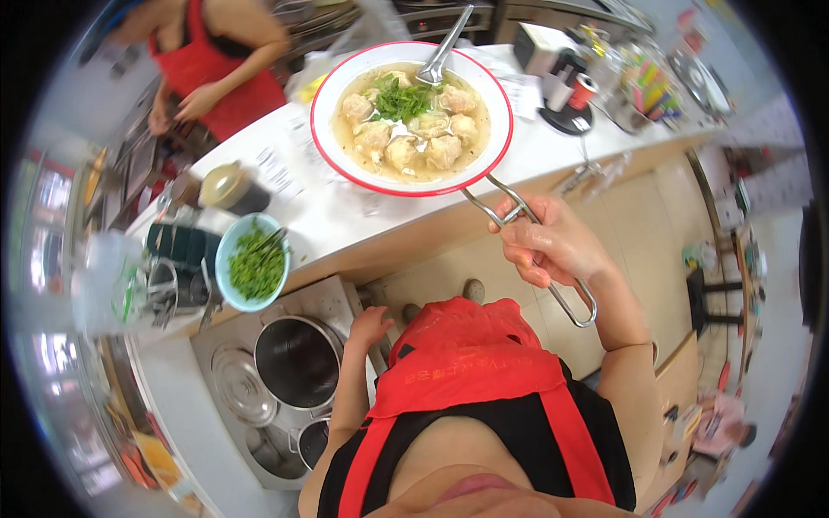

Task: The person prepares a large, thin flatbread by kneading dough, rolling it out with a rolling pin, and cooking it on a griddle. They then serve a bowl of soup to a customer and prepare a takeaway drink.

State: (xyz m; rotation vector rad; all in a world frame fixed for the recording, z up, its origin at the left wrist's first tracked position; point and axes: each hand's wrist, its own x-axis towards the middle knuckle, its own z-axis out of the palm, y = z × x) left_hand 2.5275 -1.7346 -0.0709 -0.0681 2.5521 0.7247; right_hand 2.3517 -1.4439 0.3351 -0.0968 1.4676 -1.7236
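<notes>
My right hand (pixel 550 239) grips a metal bowl clamp (pixel 573 304), whose jaws hold the near rim of a white bowl with a red edge (pixel 324 152). Dumplings (pixel 401 152) in broth and chopped green herbs (pixel 398 98) fill the bowl, and a metal spoon (pixel 447 48) leans over its far rim. My left hand (pixel 370 326) hangs low beside the red apron, above the stove's edge, with its fingers apart and nothing seen in it. Left of the bowl, a light blue bowl (pixel 220 259) of chopped greens stands at the counter's edge with a utensil in it.
The white counter (pixel 337 226) carries printed slips, a lidded container (pixel 236 188) and, at the right, a black stand (pixel 567 120). A large pot (pixel 298 362) and a glass lid (pixel 245 385) lie at the lower left. A person in a red apron (pixel 227 97) stands across the counter.
</notes>
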